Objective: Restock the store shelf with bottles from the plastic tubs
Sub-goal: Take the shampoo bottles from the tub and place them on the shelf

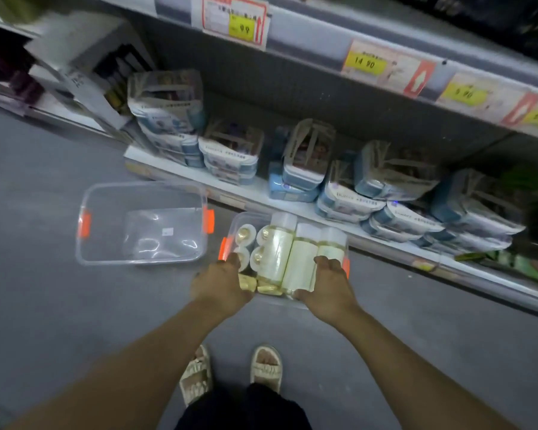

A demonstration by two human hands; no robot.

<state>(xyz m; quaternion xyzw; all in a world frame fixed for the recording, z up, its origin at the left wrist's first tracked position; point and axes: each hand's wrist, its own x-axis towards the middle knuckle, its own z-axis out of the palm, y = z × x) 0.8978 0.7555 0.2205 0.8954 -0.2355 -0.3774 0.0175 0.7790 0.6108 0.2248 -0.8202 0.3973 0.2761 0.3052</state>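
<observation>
We grip the full tub (230,243) by its near corners, left hand (222,282) and right hand (330,282) curled on the rim | cream bottles (298,262) inside lie flat, caps pointing at the shelf (199,176) | empty tub (140,223) left of the full tub, on the floor (44,274)

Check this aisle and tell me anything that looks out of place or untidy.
An empty clear tub sits on the aisle floor, left of the full tub that both hands grip. On the bottom shelf, the wrapped packs lie in uneven, leaning stacks. No spill or damage shows.
</observation>
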